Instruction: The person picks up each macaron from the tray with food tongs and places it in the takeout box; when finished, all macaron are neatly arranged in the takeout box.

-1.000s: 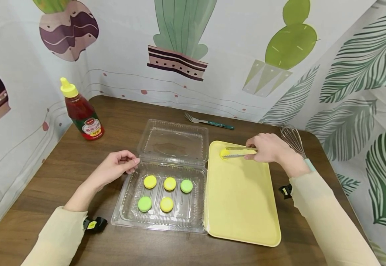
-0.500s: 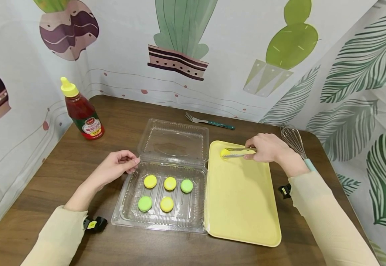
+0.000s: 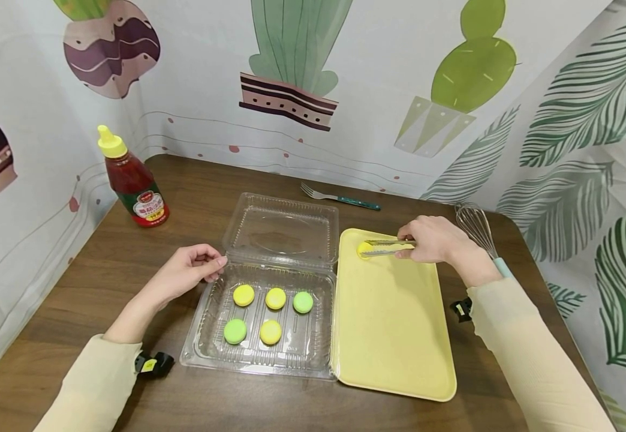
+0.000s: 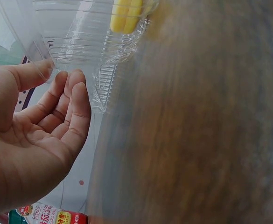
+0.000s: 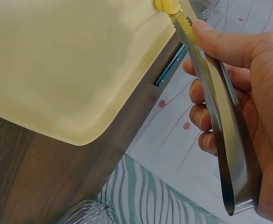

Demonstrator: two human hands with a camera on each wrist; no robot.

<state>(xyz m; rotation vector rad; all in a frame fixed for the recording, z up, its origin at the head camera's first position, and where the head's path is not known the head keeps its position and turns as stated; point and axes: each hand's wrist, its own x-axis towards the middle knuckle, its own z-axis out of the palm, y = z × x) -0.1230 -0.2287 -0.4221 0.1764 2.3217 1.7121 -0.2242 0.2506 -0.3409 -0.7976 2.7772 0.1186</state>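
My right hand (image 3: 433, 239) grips metal tongs (image 3: 388, 247) over the far end of a yellow tray (image 3: 394, 324). At the toothed tips of the tongs is a yellow macaron (image 3: 364, 249), also seen in the right wrist view. My left hand (image 3: 191, 270) pinches the left edge of an open clear plastic container (image 3: 199, 354), near its hinge; in the left wrist view the thumb and fingertips meet at the rim. Inside the container sit several macarons, among them a yellow macaron (image 3: 243, 295) and a green macaron (image 3: 234, 331).
The container's lid (image 3: 286, 231) lies folded back. Behind it is a fork (image 3: 340, 197) with a teal handle. A ketchup bottle (image 3: 137, 186) stands at the back left. A whisk (image 3: 477, 231) lies right of the tray, partly behind the right arm. A patterned cloth (image 3: 194, 78) hangs behind the table.
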